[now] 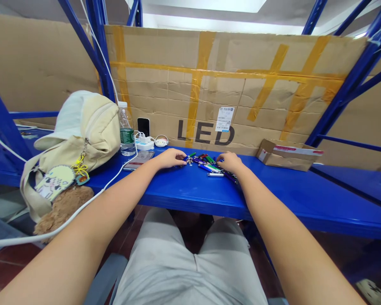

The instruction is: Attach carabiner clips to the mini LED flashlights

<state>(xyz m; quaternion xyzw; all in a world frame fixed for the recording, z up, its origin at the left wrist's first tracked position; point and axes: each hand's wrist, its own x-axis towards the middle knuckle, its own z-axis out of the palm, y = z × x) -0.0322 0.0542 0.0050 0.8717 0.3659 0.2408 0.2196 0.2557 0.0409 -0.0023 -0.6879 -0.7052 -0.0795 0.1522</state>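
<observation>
A pile of small, slim cylinders (210, 167) in blue, green, red and silver, with shiny metal bits, lies on the blue tabletop (184, 186). At the pile's left edge is my left hand (171, 158), thumb and fingers curled around one small blue cylinder (186, 159). My right hand (229, 162) rests over the right side of the pile with its fingers bent down; what lies beneath them is hidden. A silver cylinder (215, 174) sits at the front of the pile, nearest to me.
On the left stand a cream backpack (103, 127) with a cap, a water bottle (127, 131) and a white charger (144, 143). A white cable (116, 176) crosses above my left forearm. An open cardboard box (287, 156) sits right. Large cardboard (241, 93) walls the back.
</observation>
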